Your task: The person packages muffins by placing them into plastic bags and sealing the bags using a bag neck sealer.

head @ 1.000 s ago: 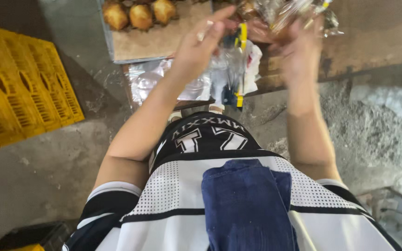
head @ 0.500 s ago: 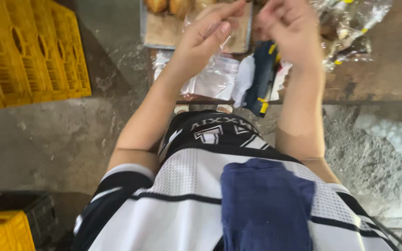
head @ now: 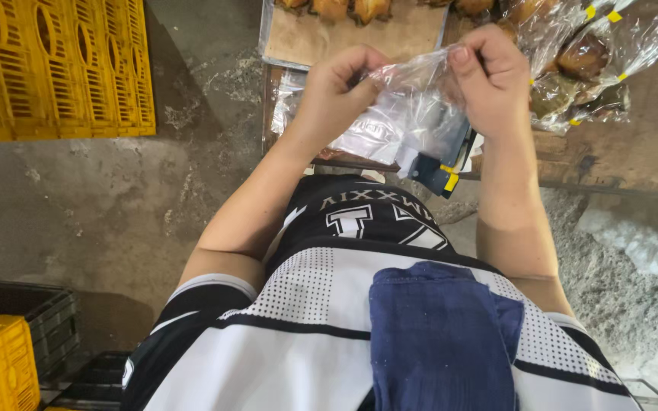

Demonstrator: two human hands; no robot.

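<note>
Both hands are raised above the near edge of the wooden bench (head: 634,152), each pinched shut on the top edge of one thin, clear plastic bag (head: 413,114). The left hand (head: 336,95) is curled into a loose fist on the bag's left corner; the right hand (head: 489,80) is clamped on its right corner, thumb uppermost. The bag hangs between them, crumpled and apparently empty.

Such film is judged very light, soft and slippery, easily torn, and best taken at the mouth edges with the fingertips, as is seen now.

One metal tray lined with brown paper (head: 344,38) is seen at the far edge of the bench, with about three browned baked buns (head: 333,7) partly cut off by the frame. To the right, a heap of bagged buns closed with yellow ties (head: 580,61) is piled; the count cannot be told. A stack of flat clear bags (head: 375,137) lies under the hands. One yellow plastic crate (head: 62,68) stands on the concrete floor, left.
</note>
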